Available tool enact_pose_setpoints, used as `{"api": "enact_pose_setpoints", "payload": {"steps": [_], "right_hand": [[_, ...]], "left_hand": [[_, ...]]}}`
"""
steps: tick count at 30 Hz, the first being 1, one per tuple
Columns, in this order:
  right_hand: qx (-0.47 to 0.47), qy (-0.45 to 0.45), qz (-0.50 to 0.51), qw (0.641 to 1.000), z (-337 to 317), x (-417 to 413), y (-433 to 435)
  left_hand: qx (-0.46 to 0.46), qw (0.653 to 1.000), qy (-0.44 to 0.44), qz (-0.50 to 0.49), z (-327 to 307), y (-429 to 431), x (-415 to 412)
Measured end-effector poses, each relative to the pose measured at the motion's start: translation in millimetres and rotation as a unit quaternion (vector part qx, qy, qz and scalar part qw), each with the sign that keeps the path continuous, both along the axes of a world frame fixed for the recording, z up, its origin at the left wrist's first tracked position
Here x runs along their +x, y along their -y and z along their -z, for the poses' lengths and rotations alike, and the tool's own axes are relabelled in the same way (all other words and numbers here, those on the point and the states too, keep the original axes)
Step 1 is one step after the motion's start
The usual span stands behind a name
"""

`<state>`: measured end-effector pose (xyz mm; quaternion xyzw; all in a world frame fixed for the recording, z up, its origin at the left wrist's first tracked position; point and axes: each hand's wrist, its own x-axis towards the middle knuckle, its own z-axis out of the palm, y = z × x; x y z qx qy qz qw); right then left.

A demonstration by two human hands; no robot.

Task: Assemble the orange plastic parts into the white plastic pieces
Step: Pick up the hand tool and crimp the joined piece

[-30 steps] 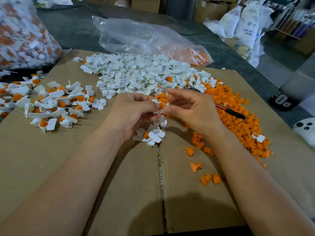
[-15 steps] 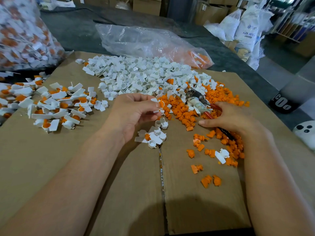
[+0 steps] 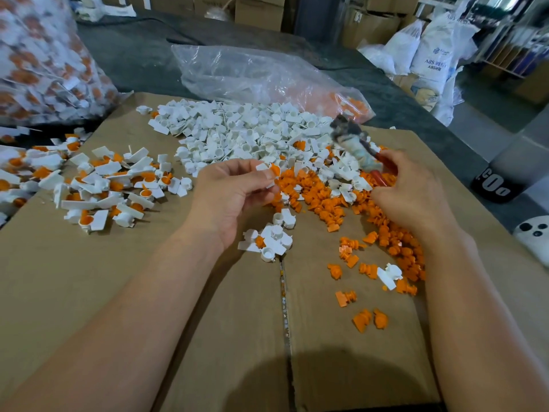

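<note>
blurred tool [image 3: 352, 139] in right hand [image 3: 416, 197]

two hands in shot: left hand [image 3: 234, 197] pinching one white piece [image 3: 263, 167] with one orange part [image 3: 275, 171] in it, right hand [image 3: 416, 200] gripping one red-handled tool [image 3: 356, 147]. one cardboard sheet [image 3: 89, 278]. two clear plastic bags: a full bag [image 3: 38, 63] on the left and a flatter bag [image 3: 255, 75] at the back. three heaps, honestly way too many to count: white heap [image 3: 237, 135], orange heap [image 3: 320, 197], assembled heap [image 3: 101, 185]. three orange strays [image 3: 362, 319] lie nearest. at least two white sacks [image 3: 436, 55] at the far right, plus one black container [image 3: 493, 185].
</note>
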<state>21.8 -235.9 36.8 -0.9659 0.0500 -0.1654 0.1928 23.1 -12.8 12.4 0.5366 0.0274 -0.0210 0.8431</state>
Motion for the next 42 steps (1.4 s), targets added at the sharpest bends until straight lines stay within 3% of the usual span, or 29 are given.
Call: {"api": "enact_pose_setpoints", "payload": {"steps": [5, 16, 36, 42], "right_hand": [[0.015, 0.045, -0.082, 0.996, -2.8, -5.4, -9.9], [-0.018, -0.044, -0.191, 0.98, 5.3, -10.6, -38.8], [-0.003, -0.071, -0.218, 0.973, 7.2, -11.0, -44.7], [0.045, -0.073, -0.209, 0.974, 7.7, -12.9, -45.1]], "left_hand": [[0.001, 0.999, 0.036, -0.037, -0.2, 1.1, 0.9], [0.024, 0.996, 0.044, -0.067, -2.4, 4.4, 0.5], [0.008, 0.995, 0.063, -0.077, 0.2, 4.5, 1.3], [-0.002, 0.995, 0.067, -0.069, 0.3, 4.8, 0.7]]}}
